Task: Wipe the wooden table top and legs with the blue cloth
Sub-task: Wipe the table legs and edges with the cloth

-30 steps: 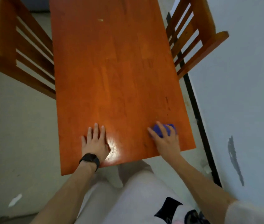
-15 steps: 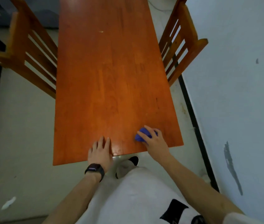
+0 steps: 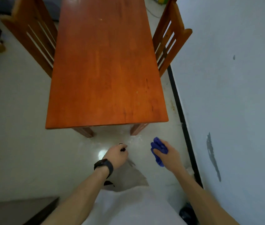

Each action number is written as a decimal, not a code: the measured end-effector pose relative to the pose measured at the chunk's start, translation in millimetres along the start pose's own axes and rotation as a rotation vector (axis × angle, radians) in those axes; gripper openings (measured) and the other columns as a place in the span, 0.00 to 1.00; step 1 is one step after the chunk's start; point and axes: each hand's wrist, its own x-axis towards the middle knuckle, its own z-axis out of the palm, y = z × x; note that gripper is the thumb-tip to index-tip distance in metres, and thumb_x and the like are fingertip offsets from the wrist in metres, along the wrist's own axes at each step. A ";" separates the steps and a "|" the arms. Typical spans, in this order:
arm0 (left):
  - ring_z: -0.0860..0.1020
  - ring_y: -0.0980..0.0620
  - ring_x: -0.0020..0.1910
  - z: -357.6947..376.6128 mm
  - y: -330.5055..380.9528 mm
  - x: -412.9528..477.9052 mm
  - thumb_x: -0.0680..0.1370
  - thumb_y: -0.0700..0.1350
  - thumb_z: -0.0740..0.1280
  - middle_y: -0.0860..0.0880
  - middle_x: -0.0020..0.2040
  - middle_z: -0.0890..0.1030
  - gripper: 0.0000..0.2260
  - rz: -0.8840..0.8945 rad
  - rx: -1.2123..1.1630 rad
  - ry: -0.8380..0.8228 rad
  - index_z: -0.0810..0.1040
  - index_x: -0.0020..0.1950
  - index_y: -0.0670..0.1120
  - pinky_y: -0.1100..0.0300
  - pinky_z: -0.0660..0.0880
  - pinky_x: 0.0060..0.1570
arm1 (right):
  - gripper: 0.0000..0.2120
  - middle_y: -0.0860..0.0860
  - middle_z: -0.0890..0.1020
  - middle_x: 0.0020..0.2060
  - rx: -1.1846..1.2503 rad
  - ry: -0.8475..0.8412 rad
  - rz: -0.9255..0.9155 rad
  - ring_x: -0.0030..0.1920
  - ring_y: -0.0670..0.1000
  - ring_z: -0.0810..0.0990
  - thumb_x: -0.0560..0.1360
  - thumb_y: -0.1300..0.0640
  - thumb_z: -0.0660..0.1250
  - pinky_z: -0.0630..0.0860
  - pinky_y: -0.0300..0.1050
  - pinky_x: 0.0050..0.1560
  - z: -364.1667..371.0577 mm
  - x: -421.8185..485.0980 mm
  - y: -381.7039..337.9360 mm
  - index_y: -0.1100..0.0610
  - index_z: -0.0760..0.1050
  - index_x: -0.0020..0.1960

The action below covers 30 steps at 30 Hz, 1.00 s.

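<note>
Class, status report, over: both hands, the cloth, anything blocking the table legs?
Left hand loosely curled, empty. Right hand grips bunched blue cloth, off the orange wooden table. Near legs in view, unblocked.

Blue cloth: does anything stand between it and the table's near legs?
Nothing visible does. The right hand grips the blue cloth short of the table's near end; only bare floor lies between it and the near right leg and near left leg. The left chair and right chair stand farther back, along the long sides.
</note>
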 end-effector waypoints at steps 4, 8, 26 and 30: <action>0.80 0.52 0.54 39.4 4.6 -40.1 0.74 0.67 0.64 0.51 0.60 0.80 0.25 -0.174 -0.428 -0.147 0.73 0.67 0.56 0.56 0.76 0.54 | 0.21 0.44 0.80 0.53 -0.062 -0.086 -0.044 0.47 0.32 0.78 0.73 0.63 0.72 0.71 0.23 0.46 32.5 -47.7 17.2 0.48 0.73 0.62; 0.81 0.51 0.51 67.5 15.7 -53.0 0.74 0.61 0.71 0.51 0.54 0.82 0.21 -0.255 -0.694 -0.135 0.74 0.62 0.52 0.54 0.81 0.45 | 0.30 0.48 0.77 0.60 -0.107 -0.311 -0.104 0.47 0.32 0.79 0.71 0.60 0.75 0.75 0.29 0.42 48.5 -60.5 32.7 0.46 0.71 0.69; 0.82 0.50 0.48 183.6 65.0 -48.9 0.75 0.44 0.73 0.50 0.49 0.84 0.07 -0.250 -0.643 0.155 0.81 0.52 0.52 0.55 0.81 0.48 | 0.12 0.41 0.82 0.50 -0.153 -0.396 -0.105 0.50 0.42 0.80 0.78 0.56 0.64 0.75 0.37 0.48 -65.5 -8.3 132.6 0.47 0.77 0.60; 0.82 0.51 0.49 183.9 51.2 -49.7 0.76 0.42 0.70 0.51 0.48 0.84 0.09 -0.323 -0.465 0.204 0.82 0.55 0.51 0.57 0.80 0.50 | 0.16 0.45 0.79 0.32 -0.047 -0.230 0.013 0.34 0.45 0.76 0.76 0.67 0.60 0.71 0.38 0.36 -70.8 -9.6 141.1 0.48 0.77 0.39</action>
